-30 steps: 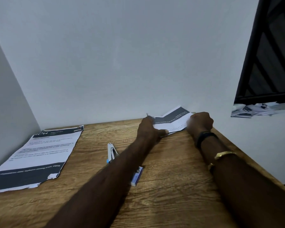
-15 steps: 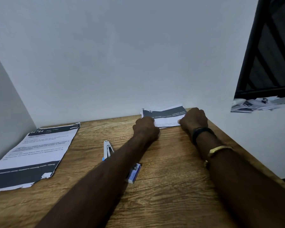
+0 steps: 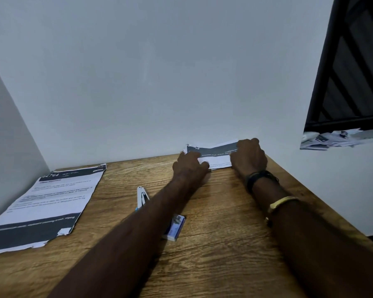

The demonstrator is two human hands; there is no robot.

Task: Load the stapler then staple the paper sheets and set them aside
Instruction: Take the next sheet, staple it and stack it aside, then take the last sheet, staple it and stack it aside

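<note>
At the left edge of the frame, a printed sheet [image 3: 45,203] with dark bands lies flat on the wooden table [image 3: 224,233]. Right of it, near the centre, the white stapler [image 3: 141,197] lies with its arms spread in a narrow V, partly hidden under the left forearm; a small staple box [image 3: 177,227] shows just beside that arm. Further back, the left hand [image 3: 188,168] rests knuckles up, fingers bent onto the near left corner of the paper sheets [image 3: 215,154], which sit against the wall. The right hand [image 3: 249,158] curls over their right end. A black band [image 3: 260,178] and gold bangle [image 3: 283,202] circle that wrist.
</note>
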